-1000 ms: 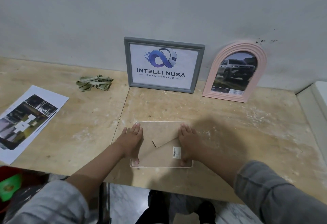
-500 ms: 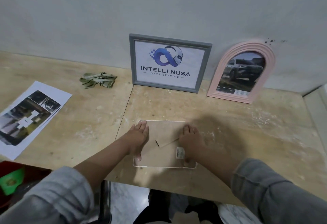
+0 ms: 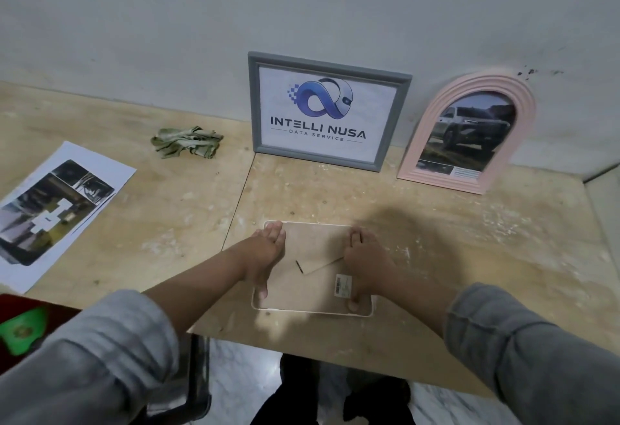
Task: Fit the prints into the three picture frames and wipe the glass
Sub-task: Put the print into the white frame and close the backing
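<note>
A white picture frame (image 3: 315, 247) lies face down near the table's front edge, its brown backing board up with a barcode sticker (image 3: 343, 285). My left hand (image 3: 266, 253) rests flat along its left side and my right hand (image 3: 364, 257) along its right side, fingers straight, thumbs at the near edge. A grey frame (image 3: 318, 159) with a logo print and a pink arched frame (image 3: 417, 143) with a car photo lean upright against the wall. Loose prints (image 3: 57, 210) lie at the far left.
A crumpled green-grey cloth (image 3: 186, 146) sits left of the grey frame. A seam runs down the plywood table (image 3: 469, 257) just left of my hands. A red and green object (image 3: 20, 327) shows below the table's left edge. A white ledge (image 3: 604, 190) borders the right.
The stand flap on the backing board, raised a second ago, now lies nearly flat. Both hands have slid slightly forward along the frame's sides.
</note>
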Demonstrator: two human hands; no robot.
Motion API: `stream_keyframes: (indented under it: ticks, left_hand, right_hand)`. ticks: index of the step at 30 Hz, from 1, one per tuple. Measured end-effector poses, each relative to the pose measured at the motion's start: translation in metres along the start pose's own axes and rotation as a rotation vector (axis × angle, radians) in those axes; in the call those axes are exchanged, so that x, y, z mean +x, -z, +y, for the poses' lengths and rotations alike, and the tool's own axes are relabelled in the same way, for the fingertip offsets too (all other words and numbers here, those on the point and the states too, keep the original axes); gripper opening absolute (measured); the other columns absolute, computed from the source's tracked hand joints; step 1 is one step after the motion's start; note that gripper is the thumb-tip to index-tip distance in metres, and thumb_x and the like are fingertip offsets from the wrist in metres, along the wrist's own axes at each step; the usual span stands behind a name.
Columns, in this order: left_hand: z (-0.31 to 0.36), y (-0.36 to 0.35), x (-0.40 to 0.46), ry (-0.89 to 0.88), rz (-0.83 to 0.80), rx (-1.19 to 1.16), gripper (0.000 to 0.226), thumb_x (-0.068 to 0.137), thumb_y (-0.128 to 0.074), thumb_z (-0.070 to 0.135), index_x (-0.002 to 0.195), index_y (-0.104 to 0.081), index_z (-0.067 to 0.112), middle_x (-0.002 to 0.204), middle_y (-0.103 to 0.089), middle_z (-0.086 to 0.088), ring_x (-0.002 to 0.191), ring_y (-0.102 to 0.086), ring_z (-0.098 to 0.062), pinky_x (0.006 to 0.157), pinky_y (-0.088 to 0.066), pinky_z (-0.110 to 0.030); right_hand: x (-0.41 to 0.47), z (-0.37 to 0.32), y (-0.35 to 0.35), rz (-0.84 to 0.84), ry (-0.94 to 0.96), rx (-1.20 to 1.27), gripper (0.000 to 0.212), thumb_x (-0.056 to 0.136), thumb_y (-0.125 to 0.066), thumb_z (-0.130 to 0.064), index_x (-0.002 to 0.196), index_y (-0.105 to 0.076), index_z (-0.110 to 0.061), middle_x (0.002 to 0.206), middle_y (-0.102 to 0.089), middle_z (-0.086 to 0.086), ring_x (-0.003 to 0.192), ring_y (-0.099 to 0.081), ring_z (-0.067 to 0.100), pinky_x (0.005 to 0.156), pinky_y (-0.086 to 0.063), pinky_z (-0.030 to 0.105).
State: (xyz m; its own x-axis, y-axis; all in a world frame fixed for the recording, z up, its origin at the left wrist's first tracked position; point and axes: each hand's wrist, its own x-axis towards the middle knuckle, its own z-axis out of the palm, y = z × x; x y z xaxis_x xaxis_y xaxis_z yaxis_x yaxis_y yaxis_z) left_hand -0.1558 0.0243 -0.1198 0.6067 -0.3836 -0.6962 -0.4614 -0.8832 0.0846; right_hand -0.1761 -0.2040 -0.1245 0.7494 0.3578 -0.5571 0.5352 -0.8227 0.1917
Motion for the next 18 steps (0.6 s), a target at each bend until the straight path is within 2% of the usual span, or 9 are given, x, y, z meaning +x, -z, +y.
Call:
stream_keyframes:
  ticks: [3, 6, 8, 9, 10, 12, 14, 16, 18]
  left_hand:
    - [0.007, 0.001, -0.005, 0.034, 0.027, -0.013, 0.134, 0.065, -0.084, 0.03, 0.144, 0.016, -0.008, 0.153, 0.022, -0.027, 0.144, 0.016, -0.038, 0.118, -0.001, -0.043]
    - [0.008, -0.007, -0.012, 0.066, 0.09, -0.185, 0.124, 0.069, -0.081, 0.02, 0.148, 0.012, -0.003, 0.156, 0.022, -0.019, 0.146, 0.011, -0.031, 0.118, -0.003, -0.042]
    - [0.01, -0.016, -0.017, 0.101, 0.171, -0.35, 0.108, 0.068, -0.08, 0.022, 0.149, -0.012, 0.0, 0.159, 0.008, -0.01, 0.145, -0.016, -0.031, 0.116, -0.021, -0.043]
    - [0.013, -0.022, -0.019, 0.134, 0.265, -0.429, 0.088, 0.069, -0.078, 0.024, 0.14, -0.032, 0.0, 0.158, -0.007, -0.009, 0.136, -0.036, -0.033, 0.107, -0.036, -0.042]
    - [0.018, -0.029, -0.021, 0.184, 0.401, -0.489, 0.06, 0.072, -0.073, 0.025, 0.122, -0.049, 0.002, 0.15, -0.027, -0.009, 0.12, -0.051, -0.032, 0.092, -0.046, -0.038]
    - [0.03, -0.042, -0.026, 0.333, 0.646, -0.601, 0.02, 0.077, -0.064, 0.022, 0.088, -0.054, 0.009, 0.11, -0.057, -0.008, 0.09, -0.061, -0.029, 0.068, -0.046, -0.032]
    - [0.037, -0.05, -0.026, 0.467, 0.74, -0.794, 0.013, 0.08, -0.063, 0.019, 0.081, -0.054, 0.009, 0.085, -0.059, -0.005, 0.079, -0.058, -0.025, 0.062, -0.039, -0.029]
    - [0.04, -0.05, -0.026, 0.548, 0.736, -0.942, 0.016, 0.082, -0.064, 0.021, 0.079, -0.053, 0.01, 0.077, -0.057, -0.003, 0.076, -0.054, -0.024, 0.063, -0.036, -0.028]
    - [0.041, -0.044, -0.025, 0.614, 0.709, -1.045, 0.021, 0.084, -0.065, 0.025, 0.076, -0.053, 0.01, 0.074, -0.056, 0.0, 0.075, -0.053, -0.024, 0.065, -0.037, -0.028]
  right_hand:
    - [-0.008, -0.001, -0.005, -0.007, -0.072, 0.228, 0.127, 0.064, -0.079, -0.048, 0.147, 0.002, 0.005, 0.155, 0.002, 0.026, 0.144, 0.001, 0.037, 0.116, -0.007, 0.047]
    - [-0.019, -0.003, -0.013, 0.043, -0.13, 0.437, 0.119, 0.066, -0.078, -0.038, 0.149, 0.002, -0.008, 0.157, 0.012, 0.013, 0.146, 0.008, 0.027, 0.115, -0.012, 0.046]
    - [-0.028, -0.009, -0.016, 0.073, -0.179, 0.492, 0.104, 0.072, -0.072, -0.031, 0.149, -0.004, -0.008, 0.158, 0.009, 0.012, 0.146, 0.005, 0.026, 0.115, -0.014, 0.043]
    - [-0.032, -0.013, -0.019, 0.107, -0.204, 0.502, 0.094, 0.076, -0.068, -0.028, 0.147, -0.011, -0.007, 0.158, 0.005, 0.013, 0.146, 0.0, 0.026, 0.114, -0.018, 0.043]
    - [-0.035, -0.016, -0.023, 0.149, -0.231, 0.524, 0.083, 0.077, -0.065, -0.027, 0.144, -0.02, -0.007, 0.157, -0.002, 0.014, 0.145, -0.009, 0.028, 0.112, -0.022, 0.043]
    - [-0.042, -0.024, -0.034, 0.227, -0.297, 0.648, 0.069, 0.075, -0.068, -0.026, 0.134, -0.036, -0.01, 0.15, -0.025, 0.017, 0.134, -0.032, 0.032, 0.105, -0.034, 0.041]
    - [-0.046, -0.03, -0.044, 0.265, -0.355, 0.892, 0.075, 0.071, -0.073, -0.022, 0.136, -0.038, -0.009, 0.139, -0.041, 0.014, 0.126, -0.042, 0.028, 0.102, -0.037, 0.034]
    - [-0.048, -0.034, -0.047, 0.314, -0.412, 1.129, 0.083, 0.066, -0.074, -0.022, 0.139, -0.038, -0.009, 0.136, -0.046, 0.011, 0.126, -0.042, 0.025, 0.101, -0.034, 0.028]
    - [-0.046, -0.033, -0.046, 0.389, -0.521, 1.335, 0.08, 0.064, -0.078, -0.022, 0.135, -0.045, -0.011, 0.133, -0.049, 0.008, 0.122, -0.046, 0.022, 0.098, -0.035, 0.027]
